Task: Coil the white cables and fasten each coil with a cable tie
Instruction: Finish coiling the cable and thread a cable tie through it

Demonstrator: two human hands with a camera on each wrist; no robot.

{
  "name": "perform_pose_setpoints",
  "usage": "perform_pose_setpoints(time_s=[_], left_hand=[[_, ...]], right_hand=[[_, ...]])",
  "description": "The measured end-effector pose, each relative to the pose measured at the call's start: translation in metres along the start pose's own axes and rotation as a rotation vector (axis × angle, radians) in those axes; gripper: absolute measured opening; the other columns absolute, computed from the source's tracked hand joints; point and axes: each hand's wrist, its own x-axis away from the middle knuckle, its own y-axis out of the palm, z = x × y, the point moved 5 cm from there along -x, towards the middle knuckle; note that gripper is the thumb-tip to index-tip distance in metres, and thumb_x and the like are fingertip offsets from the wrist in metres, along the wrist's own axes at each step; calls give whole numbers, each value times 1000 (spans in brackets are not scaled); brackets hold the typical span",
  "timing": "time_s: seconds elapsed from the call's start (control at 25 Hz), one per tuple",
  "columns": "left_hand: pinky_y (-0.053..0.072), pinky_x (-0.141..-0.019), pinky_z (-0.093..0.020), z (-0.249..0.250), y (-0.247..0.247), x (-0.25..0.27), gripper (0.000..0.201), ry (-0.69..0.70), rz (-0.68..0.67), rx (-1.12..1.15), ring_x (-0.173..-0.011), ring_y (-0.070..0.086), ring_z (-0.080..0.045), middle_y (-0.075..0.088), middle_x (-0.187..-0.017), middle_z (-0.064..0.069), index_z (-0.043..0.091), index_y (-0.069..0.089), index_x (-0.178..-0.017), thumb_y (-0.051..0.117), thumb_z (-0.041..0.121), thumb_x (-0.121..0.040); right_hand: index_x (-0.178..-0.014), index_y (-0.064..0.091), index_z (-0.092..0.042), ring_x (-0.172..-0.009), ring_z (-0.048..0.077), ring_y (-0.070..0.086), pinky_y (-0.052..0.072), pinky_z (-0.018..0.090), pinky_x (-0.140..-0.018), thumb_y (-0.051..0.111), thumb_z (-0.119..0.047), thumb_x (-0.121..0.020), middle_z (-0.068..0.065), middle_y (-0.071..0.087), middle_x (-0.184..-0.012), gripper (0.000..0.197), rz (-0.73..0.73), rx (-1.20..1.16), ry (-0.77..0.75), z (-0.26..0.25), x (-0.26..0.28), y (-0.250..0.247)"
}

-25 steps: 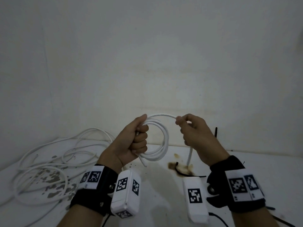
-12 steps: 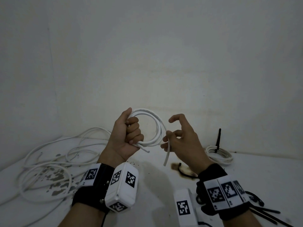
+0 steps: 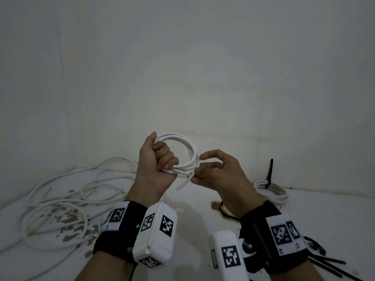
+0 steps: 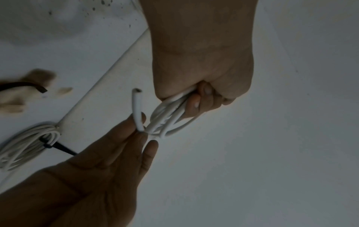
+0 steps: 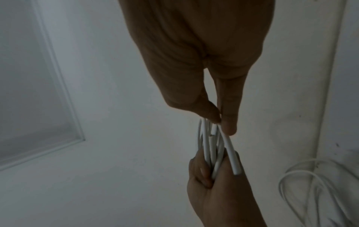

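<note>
My left hand (image 3: 157, 165) is clenched round one side of the white cable coil (image 3: 189, 153), fingers wrapped through the loops, holding it up off the table. My right hand (image 3: 220, 173) sits just beside it, thumb and forefinger pinching the cable's free end (image 4: 137, 109), which sticks out short below the coil. I judge the winding nearly done. To finish well, I'd lay that tail flat along the loops, trap it under my left fingers so nothing springs open, and only then free the right hand for a tie.

Further out to the right of my right hand, a finished coil (image 3: 271, 189) lies on the table (image 3: 334, 209) with a black cable tie (image 3: 269, 173) standing up from it. Loose black cable ties (image 3: 332, 266) lie near my right wrist. Left of my left hand sprawl the uncoiled white cables (image 3: 60, 201). I see no containers here.
</note>
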Motion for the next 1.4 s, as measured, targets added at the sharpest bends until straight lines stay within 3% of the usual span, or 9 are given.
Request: perform_pose_setpoints(time_s=[0.32, 0.48, 0.64, 0.76, 0.88, 1.0, 1.12, 1.24, 1.4], left_hand=[[18, -30, -19, 4, -3, -1, 50, 15, 9, -44, -25, 19, -7, 20, -36, 8, 23, 33, -53, 45, 39, -99], [18, -32, -20, 0, -4, -3, 50, -4, 32, -74, -27, 18, -7, 19, -38, 8, 23, 32, -53, 46, 39, -98], [20, -40, -20, -9, -1, -4, 50, -10, 82, -135, -33, 19, -8, 19, -40, 7, 24, 31, -54, 47, 42, -98], [30, -48, -19, -8, -4, -4, 50, -4, 133, -101, -35, 24, -8, 22, -41, 7, 23, 33, -55, 50, 44, -98], [43, -64, -21, -7, -4, -3, 49, -3, 144, -57, -37, 28, -8, 25, -41, 7, 22, 34, -57, 51, 42, -98], [48, -74, -26, -8, -3, -2, 50, -16, 135, -48, -39, 28, -8, 25, -43, 7, 22, 34, -55, 52, 42, -97], [43, -72, -26, -8, -4, -3, 51, -29, 140, -61, -38, 28, -8, 25, -43, 8, 22, 37, -53, 53, 44, -96], [39, -67, -26, -10, -7, -6, 52, -24, 172, -110, -36, 30, -7, 27, -42, 8, 22, 39, -52, 52, 45, -97], [35, -65, -25, -8, -9, -7, 50, -26, 196, -140, -36, 30, -6, 28, -41, 9, 23, 39, -55, 51, 46, -98]], right_hand=[[-102, 63, 1, -72, 32, 68, 61, 36, -71, 63, 15, -84, 27, 70, -77, 23, 72, -35, -50, -1, -2, -3], [-97, 68, 2, -67, 30, 67, 58, 26, -61, 59, 16, -84, 20, 68, -70, 21, 76, -105, -9, -6, -4, -14], [-98, 71, 9, -74, 27, 73, 61, 27, -69, 59, 14, -89, 29, 71, -91, 15, -2, 39, -7, -3, -5, -4], [-101, 75, -5, -85, 26, 76, 60, 36, -83, 71, 2, -85, 18, 74, -97, 17, -66, 244, -118, -9, -5, -6], [-106, 74, -14, -78, 16, 76, 56, 22, -65, 78, -6, -83, 1, 73, -95, 25, -87, 603, -220, -14, -1, -10], [-114, 72, -18, -81, 4, 73, 59, 25, -63, 77, -1, -81, -6, 70, -104, 38, -176, 830, -257, -13, 1, -8], [-109, 74, -22, -76, 7, 71, 52, 17, -60, 83, -9, -78, -9, 66, -95, 35, -149, 957, -340, -18, -2, -9], [-99, 72, -25, -71, 8, 59, 44, 19, -64, 81, -34, -80, -9, 54, -87, 23, -109, 1166, -530, -22, 0, -1], [-91, 69, -25, -101, 10, 48, 42, 21, -78, 76, -44, -82, -6, 54, -110, 21, -60, 1149, -709, -25, 7, 1]])
